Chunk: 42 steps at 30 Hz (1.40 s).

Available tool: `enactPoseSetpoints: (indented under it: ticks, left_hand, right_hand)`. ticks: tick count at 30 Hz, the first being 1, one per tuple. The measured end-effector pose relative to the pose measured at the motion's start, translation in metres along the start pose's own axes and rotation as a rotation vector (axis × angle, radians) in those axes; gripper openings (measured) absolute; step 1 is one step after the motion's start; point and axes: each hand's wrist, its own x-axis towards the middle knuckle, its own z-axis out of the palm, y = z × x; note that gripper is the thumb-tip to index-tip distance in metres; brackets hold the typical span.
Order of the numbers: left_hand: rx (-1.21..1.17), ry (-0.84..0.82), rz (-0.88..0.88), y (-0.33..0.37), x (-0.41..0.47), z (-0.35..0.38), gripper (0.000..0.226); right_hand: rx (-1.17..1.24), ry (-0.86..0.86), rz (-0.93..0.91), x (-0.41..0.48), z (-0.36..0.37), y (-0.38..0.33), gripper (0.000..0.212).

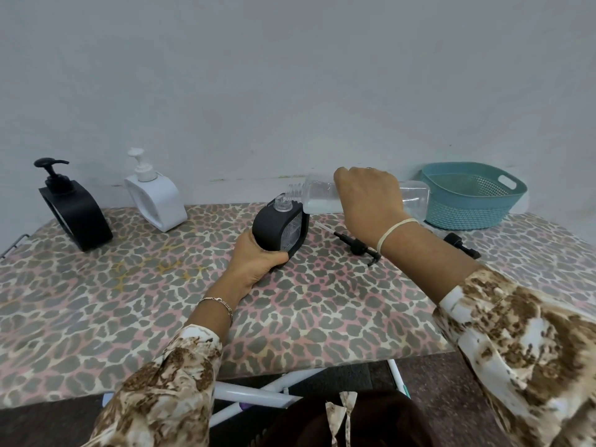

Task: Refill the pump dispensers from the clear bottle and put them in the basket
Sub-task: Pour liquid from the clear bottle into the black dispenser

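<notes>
My left hand [254, 259] grips the lower side of an open black dispenser [280, 228] standing mid-table, its clear neck uncapped. My right hand [367, 196] holds the clear bottle [414, 196] tipped on its side, its threaded mouth just above the dispenser's neck, with liquid pooled along its lower side. A black pump head [356, 244] with its tube lies on the table right of the dispenser. At the far left stand a black pump dispenser [72, 209] and a white pump dispenser [154, 196], both capped. The teal basket [471, 195] sits at the far right by the wall.
A second black pump part [461, 245] lies in front of the basket. The table wears a leopard-print cloth [161, 301] and backs onto a pale wall. White folding legs [258, 393] show under the near edge.
</notes>
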Motion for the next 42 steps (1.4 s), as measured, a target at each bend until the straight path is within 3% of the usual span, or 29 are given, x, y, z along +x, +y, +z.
enactPoseSetpoints:
  ticks: [25,31,36,42]
  left_hand:
    - [-0.003,-0.009,-0.006,0.000,-0.002,-0.001,0.044]
    - [-0.051,-0.005,-0.004,0.000,-0.003,0.000,0.057]
    - [-0.077,0.004,-0.009,0.000,-0.003,-0.001,0.079]
    - [-0.157,-0.009,-0.038,0.000,-0.004,-0.001,0.072]
  right_hand:
    - [0.117,0.007,0.074,-0.004,0.022,0.008,0.031]
    - [0.161,-0.004,0.122,-0.001,0.032,0.013,0.042]
    - [0.267,0.015,0.199,-0.001,0.040,0.024,0.046]
    - [0.638,0.109,0.297,0.004,0.052,0.043,0.055]
